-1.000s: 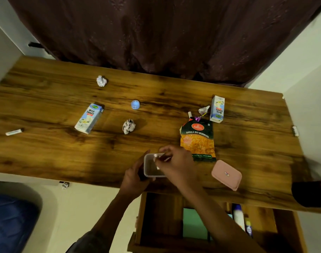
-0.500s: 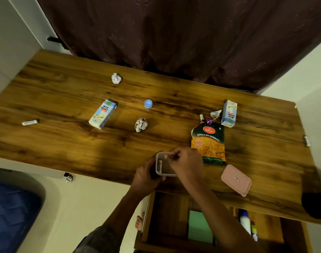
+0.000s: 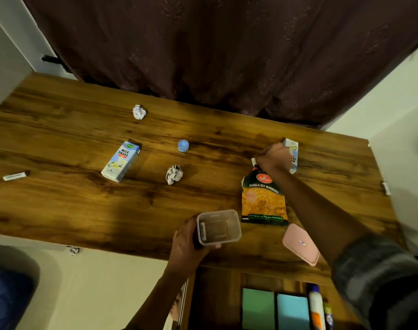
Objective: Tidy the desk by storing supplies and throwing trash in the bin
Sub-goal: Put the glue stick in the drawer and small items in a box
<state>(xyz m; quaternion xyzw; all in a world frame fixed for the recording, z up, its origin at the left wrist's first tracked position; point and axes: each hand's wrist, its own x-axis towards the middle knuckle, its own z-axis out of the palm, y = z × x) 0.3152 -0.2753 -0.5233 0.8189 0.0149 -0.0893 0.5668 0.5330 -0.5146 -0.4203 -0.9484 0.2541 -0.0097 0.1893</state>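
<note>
My left hand (image 3: 186, 244) grips a clear plastic container (image 3: 218, 227) at the desk's near edge; a small white item lies inside against its left wall. My right hand (image 3: 273, 156) is stretched far out, fingers curled down between the top of the snack packet (image 3: 262, 198) and a small milk carton (image 3: 292, 153). What lies under its fingers is hidden. A small white piece (image 3: 253, 160) shows just left of that hand. The pink lid (image 3: 300, 244) lies loose to the right of the container.
On the wooden desk (image 3: 72, 210) lie a milkshake carton (image 3: 121, 161), two crumpled paper balls (image 3: 139, 111) (image 3: 174, 174), a blue cap (image 3: 183, 145) and a white stick (image 3: 15, 175). The open drawer (image 3: 215, 301) below holds green and blue pads and a glue bottle (image 3: 316, 306).
My right hand left the container and reached out to the far right, by the small milk carton. My left hand kept hold of the container.
</note>
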